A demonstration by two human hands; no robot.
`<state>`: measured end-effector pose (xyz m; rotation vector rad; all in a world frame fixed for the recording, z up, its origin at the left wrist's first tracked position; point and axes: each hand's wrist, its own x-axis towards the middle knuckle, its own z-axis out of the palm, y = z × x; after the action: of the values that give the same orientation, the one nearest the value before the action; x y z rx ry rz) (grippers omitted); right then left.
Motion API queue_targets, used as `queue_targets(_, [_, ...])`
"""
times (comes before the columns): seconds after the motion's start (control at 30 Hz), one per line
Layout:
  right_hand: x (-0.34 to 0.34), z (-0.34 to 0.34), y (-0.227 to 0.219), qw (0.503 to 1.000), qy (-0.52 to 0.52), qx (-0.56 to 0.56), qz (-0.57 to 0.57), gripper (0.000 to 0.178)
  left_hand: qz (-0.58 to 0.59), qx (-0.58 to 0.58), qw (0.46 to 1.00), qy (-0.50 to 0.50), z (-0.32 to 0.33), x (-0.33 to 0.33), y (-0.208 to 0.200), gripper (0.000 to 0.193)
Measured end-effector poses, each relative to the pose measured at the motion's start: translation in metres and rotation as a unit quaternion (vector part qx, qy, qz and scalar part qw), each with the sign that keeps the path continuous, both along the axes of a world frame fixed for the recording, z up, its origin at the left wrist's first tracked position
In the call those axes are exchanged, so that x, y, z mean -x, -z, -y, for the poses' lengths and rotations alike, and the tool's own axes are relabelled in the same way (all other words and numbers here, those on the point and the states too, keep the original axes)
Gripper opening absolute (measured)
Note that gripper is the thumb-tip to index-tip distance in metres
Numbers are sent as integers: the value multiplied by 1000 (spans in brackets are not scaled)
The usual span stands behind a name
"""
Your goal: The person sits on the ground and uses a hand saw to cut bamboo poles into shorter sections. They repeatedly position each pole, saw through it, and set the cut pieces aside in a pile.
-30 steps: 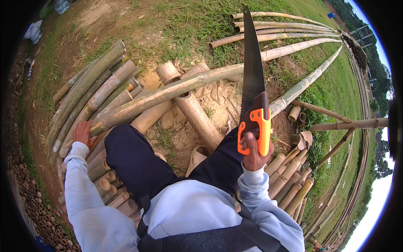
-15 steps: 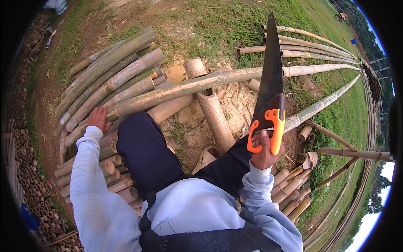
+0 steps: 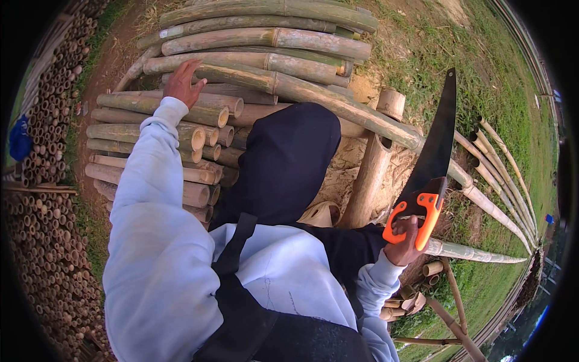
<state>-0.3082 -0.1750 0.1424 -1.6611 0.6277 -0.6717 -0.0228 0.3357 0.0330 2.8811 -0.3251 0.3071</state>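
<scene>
My right hand (image 3: pixel 405 240) is closed round the orange handle of a handsaw (image 3: pixel 439 133). The dark blade points up and away, and in this view it crosses over a long bamboo pole (image 3: pixel 338 108). Whether its teeth touch the pole I cannot tell. The pole slants from near my left hand to the far right, passing by an upright-looking bamboo stub (image 3: pixel 391 102) and a thick bamboo post (image 3: pixel 365 181). My left hand (image 3: pixel 184 84) has its fingers apart and holds nothing; it is at the pole's near left end, contact unclear.
Cut bamboo lengths (image 3: pixel 277 37) lie at the upper left, with shorter pieces (image 3: pixel 193 137) stacked beside my left leg. More long poles (image 3: pixel 500 169) spread out on grass at right. A bamboo frame (image 3: pixel 452 326) stands at lower right. Many stacked bamboo tubes (image 3: pixel 48 253) line the far left.
The view has turned toward the left, so the bamboo pile and pole sit further right in it. My left hand's fingers look more raised. The saw stays in my right hand.
</scene>
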Motion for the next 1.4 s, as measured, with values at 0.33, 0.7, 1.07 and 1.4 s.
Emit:
queue_targets(0.33, [-7, 5, 24, 997, -46, -55, 0, 22, 37, 60, 916, -395, -179, 185, -5, 37])
queue_targets(0.7, [-13, 1, 21, 997, -56, -55, 25, 23, -117, -37, 991, -54, -32, 257, 26, 44])
queue_targets(1.07, [0, 14, 29, 997, -18, -69, 42, 27, -260, -83, 958, 89, -58, 226, -21, 40])
queue_targets(1.4, [5, 31, 23, 997, -2, -40, 67, 33, 130, -42, 990, 39, -46, 170, -94, 69])
